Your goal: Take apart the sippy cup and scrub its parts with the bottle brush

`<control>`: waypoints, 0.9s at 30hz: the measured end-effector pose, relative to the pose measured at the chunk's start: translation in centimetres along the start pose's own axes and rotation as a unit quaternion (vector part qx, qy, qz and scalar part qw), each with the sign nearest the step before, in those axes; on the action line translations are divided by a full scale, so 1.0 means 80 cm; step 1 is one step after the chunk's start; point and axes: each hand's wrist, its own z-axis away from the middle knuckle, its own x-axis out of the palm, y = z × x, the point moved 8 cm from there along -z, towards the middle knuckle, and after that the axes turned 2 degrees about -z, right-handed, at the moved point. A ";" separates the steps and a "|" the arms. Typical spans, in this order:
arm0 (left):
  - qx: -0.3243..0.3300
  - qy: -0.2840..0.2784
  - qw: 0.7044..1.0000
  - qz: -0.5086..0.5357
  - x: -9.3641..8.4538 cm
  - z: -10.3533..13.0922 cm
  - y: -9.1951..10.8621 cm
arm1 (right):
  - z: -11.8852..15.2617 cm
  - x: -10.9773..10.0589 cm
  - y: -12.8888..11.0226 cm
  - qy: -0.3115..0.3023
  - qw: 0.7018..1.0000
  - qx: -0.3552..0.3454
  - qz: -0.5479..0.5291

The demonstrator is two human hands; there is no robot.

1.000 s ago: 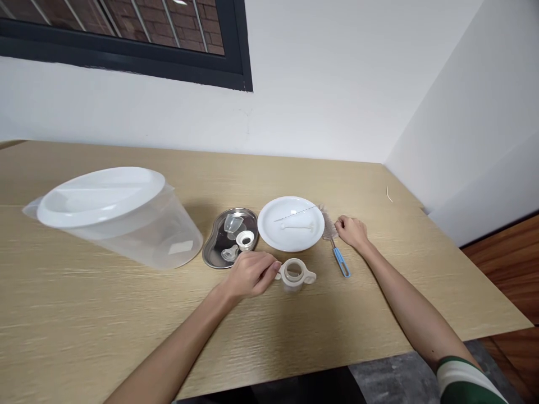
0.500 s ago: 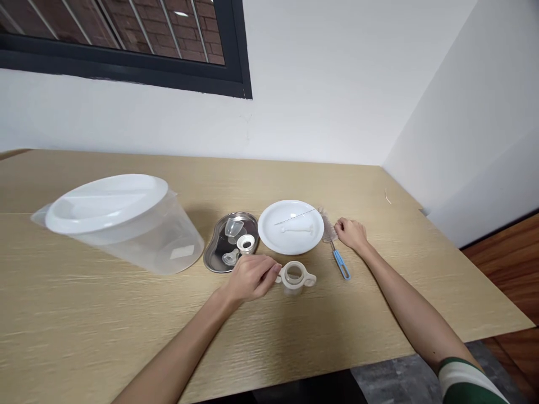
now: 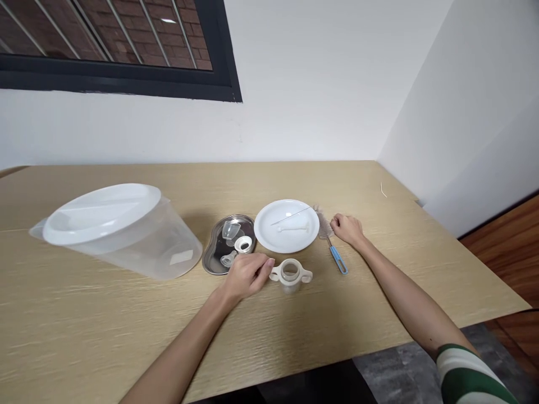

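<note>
My left hand (image 3: pixel 248 275) rests closed on the table, thumb side toward a small baby bottle (image 3: pixel 290 276) with two cream handles and an uncapped top. Its knuckles are close to the left handle, and nothing shows in the fingers. Just behind that hand lies a steel kidney dish (image 3: pixel 214 247) holding a clear cap (image 3: pixel 231 230), a white ring (image 3: pixel 243 244) and a clear teat-like piece (image 3: pixel 228 258). My right hand (image 3: pixel 347 229) lies in a loose fist right of the bottle brush (image 3: pixel 338 259), which has a blue handle and pale bristles; its fingers are close to the bristles.
A white oval plate (image 3: pixel 269 240) bears a thin wire-like rod (image 3: pixel 290 215) and a white stick-shaped piece (image 3: pixel 293 228). On the left stands a large translucent lidded pitcher (image 3: pixel 168 247). A small bent white strip (image 3: pixel 383 191) lies far right, near the wall.
The view has shifted and tilted slightly. Both hands stay in place on the table, and the objects have not visibly moved.
</note>
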 end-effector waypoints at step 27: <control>0.014 0.009 1.000 0.013 0.000 0.001 0.007 | -0.003 0.004 0.002 0.002 1.000 -0.006 0.007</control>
